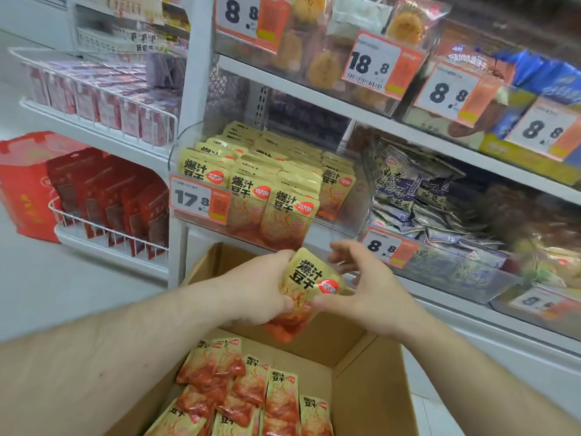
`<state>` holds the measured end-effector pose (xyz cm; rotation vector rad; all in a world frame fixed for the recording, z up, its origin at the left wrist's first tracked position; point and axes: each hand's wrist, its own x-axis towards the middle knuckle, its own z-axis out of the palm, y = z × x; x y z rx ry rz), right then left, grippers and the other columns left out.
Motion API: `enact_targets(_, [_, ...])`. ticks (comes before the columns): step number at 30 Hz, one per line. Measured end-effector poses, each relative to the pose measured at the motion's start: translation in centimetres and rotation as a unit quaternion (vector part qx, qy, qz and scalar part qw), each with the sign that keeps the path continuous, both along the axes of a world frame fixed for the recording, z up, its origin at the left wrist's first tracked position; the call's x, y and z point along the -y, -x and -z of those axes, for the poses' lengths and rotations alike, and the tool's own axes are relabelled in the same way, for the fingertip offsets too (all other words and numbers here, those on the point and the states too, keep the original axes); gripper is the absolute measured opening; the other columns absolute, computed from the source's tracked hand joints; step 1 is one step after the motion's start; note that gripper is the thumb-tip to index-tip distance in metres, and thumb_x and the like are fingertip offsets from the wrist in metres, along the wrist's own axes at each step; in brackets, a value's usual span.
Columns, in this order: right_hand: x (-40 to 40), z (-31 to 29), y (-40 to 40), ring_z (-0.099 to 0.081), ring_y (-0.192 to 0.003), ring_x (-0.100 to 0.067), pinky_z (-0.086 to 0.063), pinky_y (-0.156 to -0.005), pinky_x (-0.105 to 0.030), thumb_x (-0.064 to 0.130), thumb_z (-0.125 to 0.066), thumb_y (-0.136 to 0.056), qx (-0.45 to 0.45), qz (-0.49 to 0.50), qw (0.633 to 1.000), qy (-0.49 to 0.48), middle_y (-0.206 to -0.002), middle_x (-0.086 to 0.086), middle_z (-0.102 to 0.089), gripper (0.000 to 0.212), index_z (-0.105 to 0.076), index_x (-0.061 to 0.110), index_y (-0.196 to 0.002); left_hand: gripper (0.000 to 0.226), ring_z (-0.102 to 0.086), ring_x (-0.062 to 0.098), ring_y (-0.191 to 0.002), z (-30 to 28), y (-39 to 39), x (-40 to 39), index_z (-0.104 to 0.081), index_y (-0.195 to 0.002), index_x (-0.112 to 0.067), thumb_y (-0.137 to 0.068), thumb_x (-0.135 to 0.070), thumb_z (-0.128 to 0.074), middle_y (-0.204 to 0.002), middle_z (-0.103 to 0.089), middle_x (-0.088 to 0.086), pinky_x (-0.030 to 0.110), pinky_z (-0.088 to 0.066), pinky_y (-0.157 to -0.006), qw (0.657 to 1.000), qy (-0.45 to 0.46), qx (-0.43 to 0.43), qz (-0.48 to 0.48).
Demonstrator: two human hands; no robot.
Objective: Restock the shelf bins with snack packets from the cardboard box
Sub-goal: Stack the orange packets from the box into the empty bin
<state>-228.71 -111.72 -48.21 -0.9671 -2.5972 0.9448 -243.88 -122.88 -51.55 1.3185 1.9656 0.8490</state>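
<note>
Left hand (261, 287) curled round glossy yellow-and-red foil packet (309, 286), held above open cardboard box (361, 391). Right hand (364, 278) pinching packet's right edge with thumb, other fingers loosely spread. More flat, crinkly packets loose in box bottom. Clear plastic shelf bin (185, 152) just above, packed with same packets standing upright in rows. Orange 17.8 price tag (199, 199) clipped on bin front.

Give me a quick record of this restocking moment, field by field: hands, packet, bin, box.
left hand: grips the held packet from its left side
right hand: thumb pinches the packet's right edge, fingers spread
held packet: yellow and orange, above the box
target bin: clear, tagged 17.8, rows of matching packets standing upright
cardboard box: open, more packets lying loose inside
</note>
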Motion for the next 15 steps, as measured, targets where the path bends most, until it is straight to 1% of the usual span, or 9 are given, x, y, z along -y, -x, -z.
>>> enact_targets(1, [0.0,0.0,0.0,-0.057,-0.099,0.002,-0.046,-0.080,-0.009,0.031,-0.090,-0.065,0.028,-0.030,0.999,-0.006,-0.114,0.017,-0.057,0.075,-0.046,0.034,-0.127,0.052,-0.063,0.014,-0.104,-0.1,-0.2,-0.2,-0.044,-0.130,-0.033,-0.088,-0.017,-0.070,-0.115,-0.064,-0.009,0.037,-0.052,-0.094,0.999,0.004,-0.029,0.018])
enact_targets(2, [0.0,0.2,0.1,-0.059,-0.095,0.003,-0.049,-0.081,-0.014,0.033,-0.089,-0.066,0.050,-0.048,0.997,-0.019,-0.109,0.018,-0.060,0.068,-0.050,0.038,-0.122,0.055,-0.062,0.015,-0.107,-0.1,-0.5,-0.3,-0.042,-0.134,-0.032,-0.088,-0.018,-0.070,-0.118,-0.063,-0.008,0.037,-0.050,-0.096,0.998,0.006,-0.049,0.035])
enact_targets(4, [0.3,0.4,0.2,-0.059,-0.080,0.006,-0.046,-0.070,-0.013,0.035,-0.087,-0.068,0.084,-0.066,0.993,-0.056,-0.089,0.019,-0.063,0.043,-0.056,0.041,-0.097,0.058,-0.060,0.016,-0.111,-0.2,-0.9,-0.5,-0.039,-0.137,-0.032,-0.089,-0.019,-0.069,-0.122,-0.062,-0.006,0.035,-0.047,-0.099,0.995,0.010,-0.077,0.058])
enact_targets(6, [0.3,0.3,0.4,-0.057,-0.071,0.003,-0.044,-0.063,-0.017,0.035,-0.085,-0.071,0.101,-0.061,0.990,-0.074,-0.076,0.016,-0.062,0.032,-0.054,0.036,-0.079,0.057,-0.059,0.016,-0.110,-0.4,-1.1,-0.6,-0.038,-0.137,-0.032,-0.090,-0.020,-0.068,-0.122,-0.061,-0.006,0.034,-0.047,-0.098,0.994,0.011,-0.090,0.066])
enact_targets(9, [0.4,-0.8,0.5,-0.062,-0.074,-0.012,-0.050,-0.068,-0.032,0.037,-0.084,-0.072,0.113,-0.028,0.989,-0.086,-0.075,0.007,-0.065,0.029,-0.057,0.028,-0.075,0.047,-0.058,0.013,-0.101,-0.9,-0.9,-0.9,-0.040,-0.130,-0.029,-0.092,-0.025,-0.067,-0.114,-0.059,-0.008,0.028,-0.047,-0.086,0.992,-0.003,-0.105,0.062])
enact_targets(11, [0.2,-2.6,0.6,-0.063,-0.073,-0.014,-0.050,-0.066,-0.033,0.036,-0.085,-0.071,0.124,-0.018,0.987,-0.101,-0.073,0.005,-0.066,0.028,-0.059,0.026,-0.074,0.044,-0.056,0.012,-0.098,-1.5,-0.6,-1.2,-0.043,-0.127,-0.027,-0.091,-0.033,-0.067,-0.115,-0.060,-0.008,0.025,-0.043,-0.079,0.992,-0.031,-0.112,0.044])
enact_targets(12, [-0.2,-3.9,0.7,-0.063,-0.071,-0.013,-0.049,-0.064,-0.031,0.035,-0.086,-0.071,0.131,-0.014,0.985,-0.108,-0.073,0.006,-0.067,0.027,-0.060,0.025,-0.074,0.046,-0.056,0.012,-0.101,-1.8,-0.4,-1.3,-0.044,-0.128,-0.027,-0.090,-0.038,-0.067,-0.118,-0.059,-0.008,0.025,-0.043,-0.079,0.992,-0.049,-0.116,0.031])
enact_targets(13, [-0.6,-5.4,0.9,-0.064,-0.070,-0.010,-0.048,-0.060,-0.028,0.033,-0.086,-0.071,0.137,-0.005,0.984,-0.112,-0.073,0.008,-0.069,0.025,-0.063,0.025,-0.077,0.050,-0.055,0.014,-0.107,-2.1,-0.1,-1.5,-0.044,-0.130,-0.026,-0.089,-0.043,-0.067,-0.122,-0.057,-0.007,0.026,-0.044,-0.084,0.989,-0.067,-0.132,0.013])
enact_targets(15, [-1.9,-8.8,1.4,-0.065,-0.066,-0.006,-0.046,-0.057,-0.024,0.027,-0.087,-0.070,0.136,0.028,0.984,-0.112,-0.072,0.009,-0.071,0.021,-0.069,0.021,-0.080,0.056,-0.047,0.018,-0.121,-2.1,0.8,-1.8,-0.044,-0.135,-0.024,-0.088,-0.047,-0.065,-0.131,-0.050,-0.004,0.033,-0.042,-0.100,0.971,-0.098,-0.216,-0.027])
